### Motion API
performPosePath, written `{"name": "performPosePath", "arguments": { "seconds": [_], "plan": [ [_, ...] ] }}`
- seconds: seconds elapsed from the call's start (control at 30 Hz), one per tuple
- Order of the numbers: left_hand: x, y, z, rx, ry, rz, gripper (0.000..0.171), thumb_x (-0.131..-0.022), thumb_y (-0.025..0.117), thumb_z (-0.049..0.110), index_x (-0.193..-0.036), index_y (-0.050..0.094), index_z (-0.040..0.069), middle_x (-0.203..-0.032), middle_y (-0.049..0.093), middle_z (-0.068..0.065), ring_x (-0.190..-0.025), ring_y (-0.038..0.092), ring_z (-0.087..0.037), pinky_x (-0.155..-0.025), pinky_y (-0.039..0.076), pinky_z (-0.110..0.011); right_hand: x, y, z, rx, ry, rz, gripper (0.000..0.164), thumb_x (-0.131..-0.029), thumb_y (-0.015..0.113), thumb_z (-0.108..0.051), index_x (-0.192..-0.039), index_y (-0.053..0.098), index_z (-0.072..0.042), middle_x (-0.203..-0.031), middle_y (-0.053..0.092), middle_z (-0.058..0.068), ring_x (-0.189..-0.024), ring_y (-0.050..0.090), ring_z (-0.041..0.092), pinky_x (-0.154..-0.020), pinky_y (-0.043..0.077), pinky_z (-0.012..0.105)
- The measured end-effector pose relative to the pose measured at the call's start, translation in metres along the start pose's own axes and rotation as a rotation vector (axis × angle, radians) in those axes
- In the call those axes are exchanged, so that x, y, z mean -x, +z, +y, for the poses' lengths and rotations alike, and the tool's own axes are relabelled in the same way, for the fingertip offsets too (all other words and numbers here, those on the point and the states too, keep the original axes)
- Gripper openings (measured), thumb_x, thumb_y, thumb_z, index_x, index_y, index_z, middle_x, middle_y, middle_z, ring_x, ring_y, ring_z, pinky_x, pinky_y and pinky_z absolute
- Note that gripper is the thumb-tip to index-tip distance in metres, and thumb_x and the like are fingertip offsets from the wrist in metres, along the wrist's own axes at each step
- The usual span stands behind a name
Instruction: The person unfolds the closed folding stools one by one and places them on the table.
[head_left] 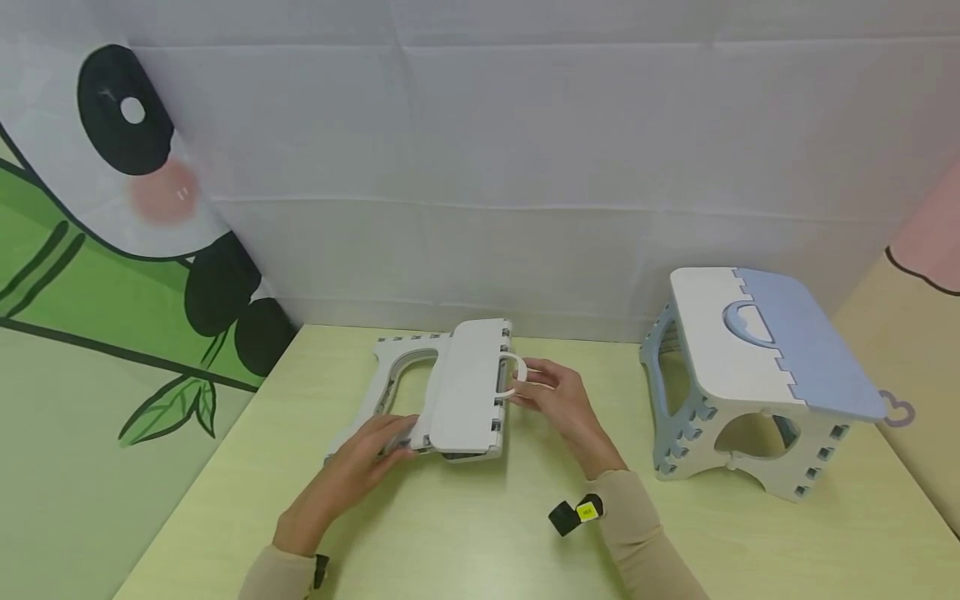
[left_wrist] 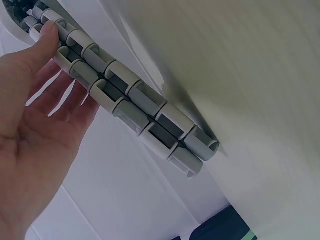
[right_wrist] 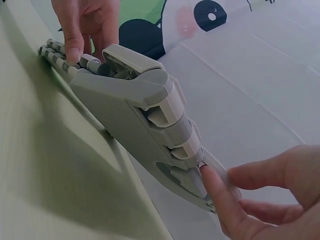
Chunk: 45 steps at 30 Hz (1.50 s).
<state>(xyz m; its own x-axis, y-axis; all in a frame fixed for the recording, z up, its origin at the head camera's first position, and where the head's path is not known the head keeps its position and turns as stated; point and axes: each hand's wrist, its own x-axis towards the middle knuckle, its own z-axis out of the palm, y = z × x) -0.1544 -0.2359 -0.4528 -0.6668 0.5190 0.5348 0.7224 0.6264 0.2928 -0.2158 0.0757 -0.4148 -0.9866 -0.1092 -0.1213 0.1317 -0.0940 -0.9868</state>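
By the right hand (head_left: 551, 396), reaching inward, the carrying handle (head_left: 522, 367) is pinched; by the left hand (head_left: 367, 454), thumb against fingers, the hinged leg edge (left_wrist: 132, 95) is gripped. Between them the white folding stool (head_left: 468, 392) appears folded flat, nothing opened out. Rightward, a blue-and-white step stool (head_left: 712, 333) is set up, fully unfolded.

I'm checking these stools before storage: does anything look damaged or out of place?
Nothing stands out. The white stool is folded, its handle in the right grip; the blue-and-white stool stands upright. I see no damage on either.
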Motion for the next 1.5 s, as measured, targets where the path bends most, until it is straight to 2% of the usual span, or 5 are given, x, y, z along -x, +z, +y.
{"name": "performPosePath", "arguments": {
  "seconds": [0.4, 0.67, 0.93, 1.17, 1.5],
  "plan": [
    [-0.001, 0.002, 0.000, 0.037, 0.018, -0.009, 0.056, -0.081, 0.082, -0.005, -0.133, 0.062, -0.006, -0.117, 0.067, -0.014, -0.104, 0.064, -0.025, -0.079, 0.059, -0.040, 0.005, -0.004, -0.008, -0.006, -0.022, 0.011, 0.047, -0.093, 0.069, 0.006, -0.138, 0.058, 0.004, -0.124, 0.065, 0.025, -0.093, 0.074, 0.022, -0.085, 0.061, 0.032],
    [-0.006, 0.003, 0.005, 0.056, 0.001, -0.028, 0.054, -0.085, 0.080, -0.002, -0.136, 0.061, -0.004, -0.122, 0.066, -0.011, -0.109, 0.064, -0.024, -0.084, 0.059, -0.040, 0.010, -0.008, -0.014, -0.004, -0.039, 0.017, 0.048, -0.093, 0.068, 0.006, -0.140, 0.057, 0.004, -0.127, 0.064, 0.026, -0.093, 0.074, 0.021, -0.084, 0.061, 0.032],
    [-0.009, 0.006, 0.009, 0.078, 0.004, -0.023, 0.055, -0.084, 0.080, -0.003, -0.136, 0.061, -0.005, -0.120, 0.066, -0.012, -0.106, 0.063, -0.025, -0.082, 0.058, -0.040, 0.010, -0.014, -0.017, -0.016, -0.050, 0.014, 0.047, -0.094, 0.068, 0.004, -0.139, 0.056, 0.007, -0.125, 0.064, 0.027, -0.092, 0.074, 0.020, -0.085, 0.061, 0.033],
    [-0.013, 0.007, 0.014, 0.097, -0.017, -0.035, 0.055, -0.086, 0.079, -0.001, -0.138, 0.060, -0.003, -0.123, 0.065, -0.011, -0.108, 0.063, -0.022, -0.084, 0.057, -0.035, 0.013, -0.018, -0.023, 0.016, -0.066, 0.028, 0.046, -0.094, 0.070, 0.001, -0.139, 0.058, 0.004, -0.124, 0.063, 0.024, -0.092, 0.074, 0.019, -0.087, 0.060, 0.033],
    [-0.020, 0.010, 0.021, 0.099, -0.029, -0.043, 0.053, -0.087, 0.079, 0.000, -0.137, 0.061, -0.003, -0.123, 0.066, -0.012, -0.108, 0.063, -0.023, -0.083, 0.058, -0.037, 0.018, -0.022, -0.032, -0.002, -0.071, 0.052, 0.047, -0.093, 0.072, 0.001, -0.138, 0.059, 0.003, -0.123, 0.061, 0.021, -0.089, 0.074, 0.017, -0.088, 0.060, 0.035]
  ]
}}
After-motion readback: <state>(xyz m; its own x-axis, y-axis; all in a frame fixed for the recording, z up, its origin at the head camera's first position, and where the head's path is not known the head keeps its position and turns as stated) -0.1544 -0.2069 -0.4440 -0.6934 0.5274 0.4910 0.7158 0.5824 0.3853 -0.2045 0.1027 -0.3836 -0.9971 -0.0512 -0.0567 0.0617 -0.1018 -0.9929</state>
